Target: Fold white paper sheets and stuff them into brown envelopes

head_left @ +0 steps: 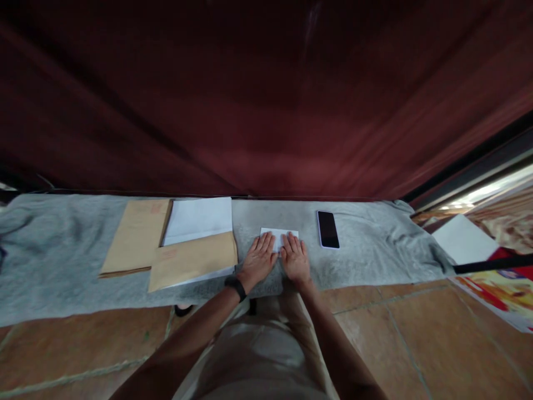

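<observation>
**Both palms flat on a small folded white paper**

Now, at the contact itself: left hand (259, 259) and right hand (295, 259) lie side by side, fingers stretched out and flat, pressing down on a small white folded paper (278, 233). Nothing is pinched or clasped; both hands are spread, palms down. The fingertips cover the near half of the paper, and its far edge and corners show beyond them. The two hands nearly touch at the thumbs; whether they do touch cannot be told.

A black wristband (235, 287) sits on the left wrist. Both forearms are bare.

The paper rests on a grey cloth (366, 250) that covers a long low surface running across the view. It lies about midway along the cloth, close to the person's edge.

To the right of the paper, near but apart from it, a dark phone (328, 229) lies screen up with a pale rim.

To the left, just beside the left hand, a brown envelope (192, 259) lies on top of a white sheet stack (199, 219). Further left, a second brown envelope (136, 238) lies partly tucked under the edge of that stack.

Behind the cloth hangs a dark red curtain (266, 100). The floor nearer the person is reddish-brown tile (395, 333). At far right another white sheet (463, 239) lies off the cloth, beside brightly printed material (503, 291).
</observation>
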Tool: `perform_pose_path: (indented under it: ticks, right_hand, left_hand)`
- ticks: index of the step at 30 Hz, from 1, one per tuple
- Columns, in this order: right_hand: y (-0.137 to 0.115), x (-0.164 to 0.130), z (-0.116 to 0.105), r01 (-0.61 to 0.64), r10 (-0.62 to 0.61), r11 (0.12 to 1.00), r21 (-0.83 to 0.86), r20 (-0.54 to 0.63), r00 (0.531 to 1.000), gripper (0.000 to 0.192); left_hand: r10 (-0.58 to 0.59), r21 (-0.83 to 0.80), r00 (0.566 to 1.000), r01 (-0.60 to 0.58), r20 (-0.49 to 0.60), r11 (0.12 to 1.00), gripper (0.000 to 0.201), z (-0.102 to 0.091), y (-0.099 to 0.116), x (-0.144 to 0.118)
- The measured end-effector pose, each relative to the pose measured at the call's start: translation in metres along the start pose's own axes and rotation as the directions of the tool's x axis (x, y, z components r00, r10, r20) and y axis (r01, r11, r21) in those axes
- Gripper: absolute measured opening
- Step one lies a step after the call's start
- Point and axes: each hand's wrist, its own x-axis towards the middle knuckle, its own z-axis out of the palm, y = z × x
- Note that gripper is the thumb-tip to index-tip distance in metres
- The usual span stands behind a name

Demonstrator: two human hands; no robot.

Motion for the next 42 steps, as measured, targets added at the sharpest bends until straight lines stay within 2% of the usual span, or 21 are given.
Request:
perform_pose_path:
  ticks: [6, 10, 12, 17, 26, 35, 42]
  right_hand:
    - [0.009, 0.003, -0.003, -0.039, 0.044, 0.992, 0.116, -0.04, 0.998, 0.048]
    - [-0.001, 0.017, 0.001, -0.018, 0.021, 0.96, 0.279, -0.008, 1.0, 0.047]
    - [-0.008, 0.02, 0.004, -0.006, 0.004, 0.952, 0.305, 0.008, 1.0, 0.048]
    - [-0.012, 0.013, 0.008, 0.007, -0.012, 0.982, 0.186, 0.023, 1.0, 0.05]
    - [0.001, -0.001, 0.003, -0.021, 0.022, 1.0, -0.017, 0.01, 1.0, 0.052]
    - [0.014, -0.014, -0.003, -0.04, 0.039, 0.999, -0.024, -0.049, 0.998, 0.056]
    - [0.013, -0.014, -0.002, -0.049, 0.049, 0.999, 0.0, -0.071, 0.996, 0.055]
  left_hand:
    - [0.073, 0.018, 0.994, -0.074, 0.08, 0.997, 0.057, -0.003, 0.004, 0.005]
    - [0.069, 0.061, 0.991, -0.077, 0.111, 0.995, 0.059, -0.004, 0.007, 0.006]
    - [0.074, 0.082, 0.989, -0.085, 0.13, 0.993, 0.06, -0.005, 0.008, 0.006]
    - [0.089, 0.093, 0.987, -0.102, 0.136, 0.99, 0.059, -0.006, 0.009, 0.006]
    - [0.059, 0.102, 0.992, -0.07, 0.107, 0.992, 0.058, -0.003, 0.01, 0.006]
    - [0.056, 0.014, 0.998, -0.056, 0.043, 0.998, 0.056, 0.003, 0.001, 0.0]
    - [-0.055, 0.001, 0.998, 0.055, 0.003, 0.998, 0.058, 0.001, -0.001, 0.01]
